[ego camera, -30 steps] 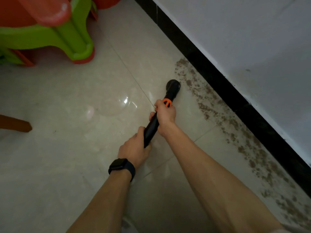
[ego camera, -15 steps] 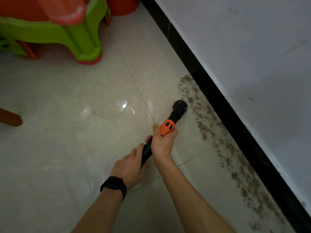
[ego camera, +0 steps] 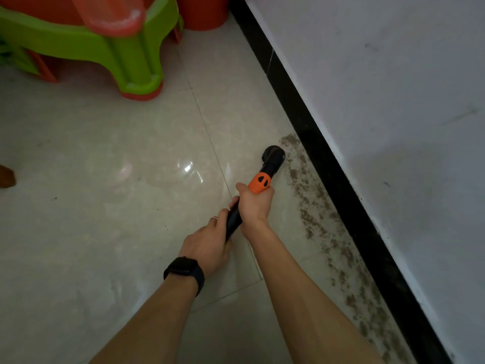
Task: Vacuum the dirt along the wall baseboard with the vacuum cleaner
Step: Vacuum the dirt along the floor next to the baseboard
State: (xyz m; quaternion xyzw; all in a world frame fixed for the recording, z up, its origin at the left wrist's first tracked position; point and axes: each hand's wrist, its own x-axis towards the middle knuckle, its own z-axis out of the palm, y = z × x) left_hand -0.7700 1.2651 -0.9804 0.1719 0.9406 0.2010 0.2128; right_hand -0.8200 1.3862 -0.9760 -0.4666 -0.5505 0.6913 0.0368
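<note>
Left hand [ego camera: 207, 244]: we grip the rear of the vacuum [ego camera: 258, 189], fingers closed round it.
Right hand [ego camera: 256, 206]: nearer the nozzle, closed on the shaft just behind the orange collar.
Vacuum axis: runs up and right from our hands.
Nozzle [ego camera: 273, 154]: at the far end of the dirt [ego camera: 315, 203].
Dirt: a strip right of our hands, along the baseboard [ego camera: 338, 179].

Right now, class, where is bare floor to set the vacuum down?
Bare tile lies left of both hands, between the green stool and the wristwatch. Crowded: the dirt strip along the black baseboard, where the vacuum nozzle sits.
</note>
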